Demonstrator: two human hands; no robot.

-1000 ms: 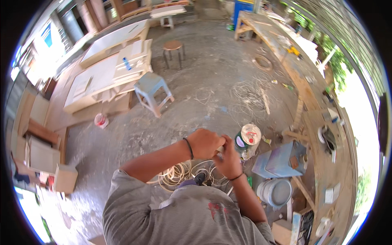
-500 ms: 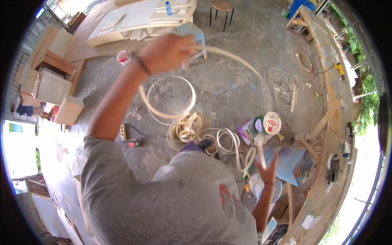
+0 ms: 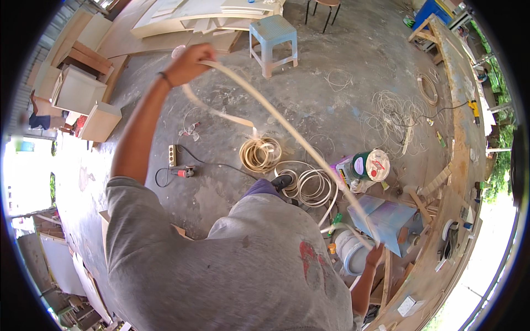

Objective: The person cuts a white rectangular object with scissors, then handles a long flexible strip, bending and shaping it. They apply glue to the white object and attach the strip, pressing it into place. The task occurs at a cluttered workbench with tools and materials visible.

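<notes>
A long pale strip of edge banding (image 3: 287, 128) stretches taut and slanting between my two raised hands. My left hand (image 3: 189, 64) is closed round its far end, out at the upper left. From there a tail of the strip curves down toward a coil of banding (image 3: 260, 154) on the floor. My right hand (image 3: 375, 256) pinches the other end at the lower right, above a white bucket (image 3: 353, 252). A short length loops back leftward from the right hand. White loops of banding (image 3: 313, 185) lie by my shoe (image 3: 282, 182).
A blue plastic stool (image 3: 273, 36) stands ahead. A red angle grinder (image 3: 185, 172) lies near a power strip (image 3: 173, 155) with its cable across the floor. At right are a round tub (image 3: 376, 165), tangled thin strips (image 3: 395, 118) and a long wooden bench (image 3: 441, 243). Another person (image 3: 40, 120) is far left.
My left hand has moved left. My right hand has dropped lower and closed from spread fingers. The banding between them has gone from a looping curve to nearly straight.
</notes>
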